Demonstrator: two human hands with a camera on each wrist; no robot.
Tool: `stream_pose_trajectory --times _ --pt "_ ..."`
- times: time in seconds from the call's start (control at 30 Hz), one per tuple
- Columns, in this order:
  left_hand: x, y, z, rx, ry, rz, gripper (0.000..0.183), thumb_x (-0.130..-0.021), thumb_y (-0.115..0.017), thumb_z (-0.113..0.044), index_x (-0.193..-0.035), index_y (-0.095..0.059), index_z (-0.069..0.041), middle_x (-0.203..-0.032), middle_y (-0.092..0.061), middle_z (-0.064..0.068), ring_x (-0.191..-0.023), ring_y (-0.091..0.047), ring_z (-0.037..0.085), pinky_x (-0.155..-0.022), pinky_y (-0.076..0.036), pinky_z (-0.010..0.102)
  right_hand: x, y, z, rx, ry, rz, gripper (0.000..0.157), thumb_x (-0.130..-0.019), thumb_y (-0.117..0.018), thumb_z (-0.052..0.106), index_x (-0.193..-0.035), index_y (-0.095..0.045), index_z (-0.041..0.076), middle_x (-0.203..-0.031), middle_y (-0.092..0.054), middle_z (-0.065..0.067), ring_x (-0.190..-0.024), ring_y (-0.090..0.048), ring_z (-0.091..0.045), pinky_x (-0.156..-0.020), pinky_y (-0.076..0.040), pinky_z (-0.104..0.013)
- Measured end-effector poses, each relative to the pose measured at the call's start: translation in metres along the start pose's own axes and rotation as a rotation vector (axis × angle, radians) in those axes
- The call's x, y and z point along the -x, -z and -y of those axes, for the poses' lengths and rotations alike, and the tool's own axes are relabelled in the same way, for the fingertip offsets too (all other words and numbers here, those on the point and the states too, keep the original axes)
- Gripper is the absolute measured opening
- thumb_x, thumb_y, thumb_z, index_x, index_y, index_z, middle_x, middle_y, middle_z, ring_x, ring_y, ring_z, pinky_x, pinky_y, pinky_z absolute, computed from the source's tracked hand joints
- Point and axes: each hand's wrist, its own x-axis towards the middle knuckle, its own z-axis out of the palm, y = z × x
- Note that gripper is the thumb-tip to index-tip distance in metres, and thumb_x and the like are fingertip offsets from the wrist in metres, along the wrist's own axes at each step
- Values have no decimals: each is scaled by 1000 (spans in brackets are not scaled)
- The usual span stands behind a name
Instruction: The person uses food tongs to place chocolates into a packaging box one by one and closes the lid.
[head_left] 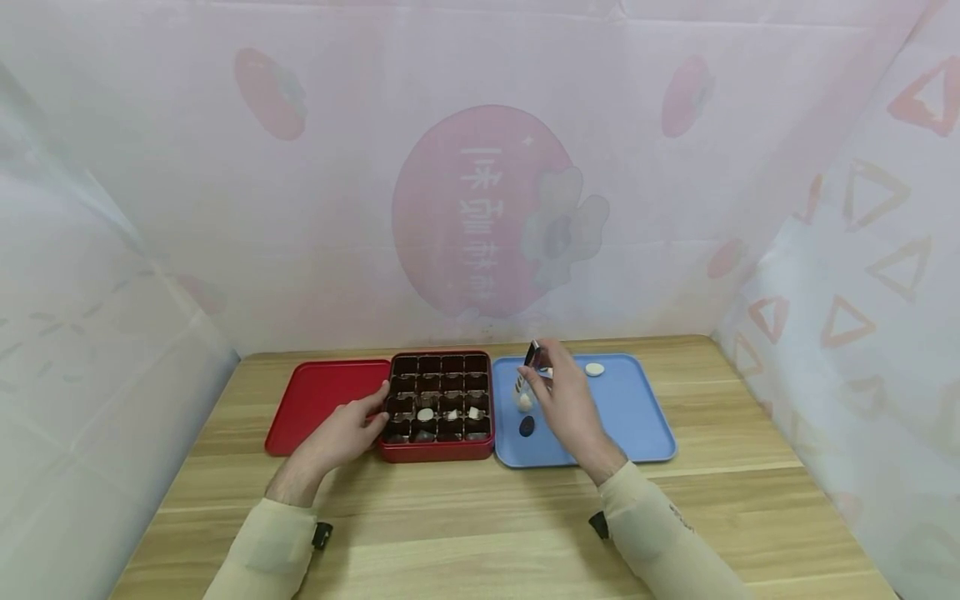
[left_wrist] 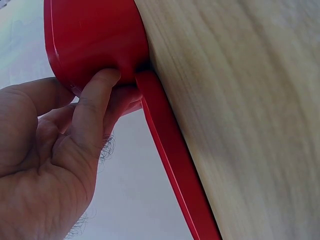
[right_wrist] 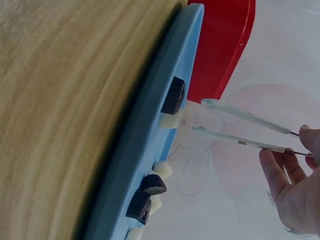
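Note:
My left hand [head_left: 341, 433] rests against the left side of a red box [head_left: 437, 451], its fingers and thumb touching the wall and rim. Dark dividers split the box into compartments; several pieces lie in the front rows, among them a white oval chocolate [head_left: 425, 414]. My right hand [head_left: 566, 400] holds a pair of tongs [right_wrist: 250, 118] over the blue tray [head_left: 637, 417]. The tongs' pale tips stand apart, with nothing visible between them. Close to the tips on the tray are a white chocolate [head_left: 524, 402] and a dark chocolate [head_left: 527, 426].
Left of the box lies a red lid [head_left: 322, 392], flat on the wooden table [head_left: 420, 533]. Another white oval piece [head_left: 595, 369] sits at the back of the tray. More dark pieces [right_wrist: 153, 184] and white ones show in the right wrist view. A printed curtain [head_left: 337, 250] stands behind.

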Motion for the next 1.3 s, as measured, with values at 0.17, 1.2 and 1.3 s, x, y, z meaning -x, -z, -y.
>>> stream_pose_trajectory --times 0.17,1.2,1.3 --pt "0 -1 0 -3 1 0 70 -119 -64 -17 -181 -36 2 -177 -46 38 -72 -44 19 -103 -55 53 -2 -4 -6 7 3 -2 45 -118 -73 27 -157 -62 7 -136 -73 -14 -130 -77 -34 -107 -70 -47" --pt "-2 -3 0 13 0 -5 70 -119 -63 -17 -181 -36 2 -150 -72 38 -63 -34 16 -100 -55 52 -12 -10 -18 81 -5 11 27 -118 -73 17 -143 -67 6 -129 -82 -20 -123 -85 -37 -100 -72 -46" --pt "-2 -4 1 14 9 1 70 -120 -63 -17 -182 -36 1 -114 -78 25 -61 -32 15 -98 -55 51 -11 -9 -17 62 -13 11 28 -118 -73 17 -143 -67 6 -131 -82 -20 -126 -84 -38 -102 -71 -46"
